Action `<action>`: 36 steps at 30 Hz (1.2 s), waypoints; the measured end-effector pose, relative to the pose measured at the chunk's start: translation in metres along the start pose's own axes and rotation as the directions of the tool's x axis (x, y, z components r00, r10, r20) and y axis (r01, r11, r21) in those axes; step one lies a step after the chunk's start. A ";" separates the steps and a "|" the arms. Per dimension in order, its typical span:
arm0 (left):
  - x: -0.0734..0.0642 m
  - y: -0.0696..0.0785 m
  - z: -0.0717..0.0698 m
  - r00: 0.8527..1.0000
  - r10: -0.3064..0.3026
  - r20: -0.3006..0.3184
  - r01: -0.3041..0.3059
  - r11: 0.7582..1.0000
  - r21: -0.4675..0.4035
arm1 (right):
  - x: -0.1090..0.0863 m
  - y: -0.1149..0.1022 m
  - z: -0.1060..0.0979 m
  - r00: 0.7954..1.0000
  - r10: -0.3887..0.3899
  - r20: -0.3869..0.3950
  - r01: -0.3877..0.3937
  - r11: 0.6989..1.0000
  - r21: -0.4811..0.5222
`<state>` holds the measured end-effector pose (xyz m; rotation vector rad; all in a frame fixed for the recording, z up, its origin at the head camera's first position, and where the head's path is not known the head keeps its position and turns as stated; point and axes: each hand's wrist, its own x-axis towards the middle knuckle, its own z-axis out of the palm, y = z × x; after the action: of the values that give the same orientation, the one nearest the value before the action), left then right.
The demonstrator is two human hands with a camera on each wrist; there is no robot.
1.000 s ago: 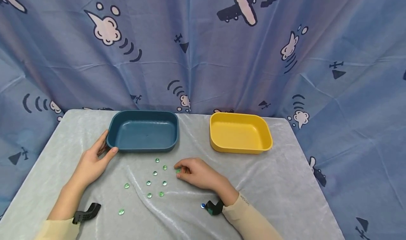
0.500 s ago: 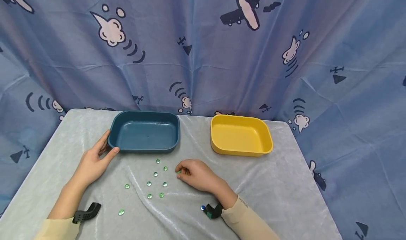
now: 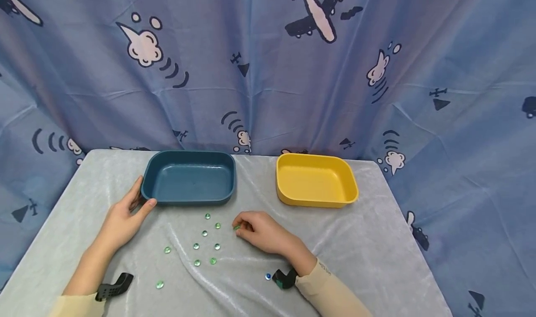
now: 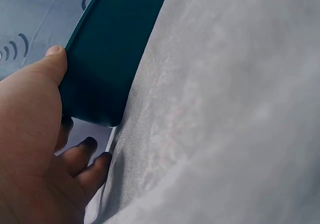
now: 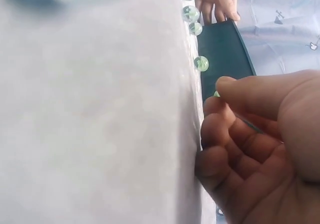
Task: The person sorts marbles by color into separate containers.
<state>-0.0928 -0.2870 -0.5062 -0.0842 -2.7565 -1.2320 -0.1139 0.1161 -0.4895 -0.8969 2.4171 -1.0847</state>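
Observation:
My left hand (image 3: 123,219) holds the near-left corner of a dark teal plastic bin (image 3: 188,201), its thumb at the rim and its fingers along the outer left side. In the left wrist view the thumb (image 4: 56,63) sits at the bin's edge, while the lower fingers curl loosely beside it. Between thumb and index finger, my right hand (image 3: 265,233) pinches a green marble (image 5: 216,94), mostly covered by the fingertips. Several clear green marbles (image 3: 213,261) lie scattered on the cloth between the two hands.
A yellow bin (image 3: 316,203) stands at the back right of the grey cloth-covered table (image 3: 368,261). One blue marble (image 3: 268,276) lies beside the right wrist camera (image 3: 284,279). Behind the table hangs a blue patterned curtain (image 3: 268,65).
The head view has shifted slightly. My right hand has moved a little to the right, with the green marble still pinched. My left hand stays at the teal bin.

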 end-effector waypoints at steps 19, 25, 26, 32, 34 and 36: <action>-0.001 -0.003 -0.002 1.000 -0.018 0.002 0.018 1.000 -0.006 | 0.020 -0.025 -0.026 0.998 -0.061 -0.028 0.061 0.998 -0.024; 0.001 -0.003 0.002 1.000 -0.024 0.011 0.024 1.000 -0.016 | 0.028 -0.033 -0.037 0.993 -0.063 -0.095 0.064 0.998 0.004; 0.001 -0.003 0.003 1.000 -0.025 0.012 0.025 1.000 -0.017 | 0.029 -0.034 -0.039 0.993 -0.059 -0.107 0.061 0.998 0.017; 0.002 -0.003 0.006 0.999 -0.031 0.018 0.031 0.999 -0.022 | 0.043 -0.036 -0.049 0.985 -0.032 -0.169 0.043 0.997 0.061; 0.001 -0.003 0.005 0.999 -0.031 0.015 0.032 0.999 -0.027 | 0.049 -0.036 -0.051 0.984 -0.029 -0.175 0.041 0.997 0.068; 0.001 -0.004 0.003 0.999 -0.033 0.010 0.034 0.999 -0.028 | 0.056 -0.035 -0.051 0.984 -0.030 -0.175 0.043 0.997 0.070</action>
<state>-0.0941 -0.2873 -0.5116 -0.0468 -2.7602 -1.2816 -0.1687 0.0884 -0.4328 -0.8584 2.4888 -1.3070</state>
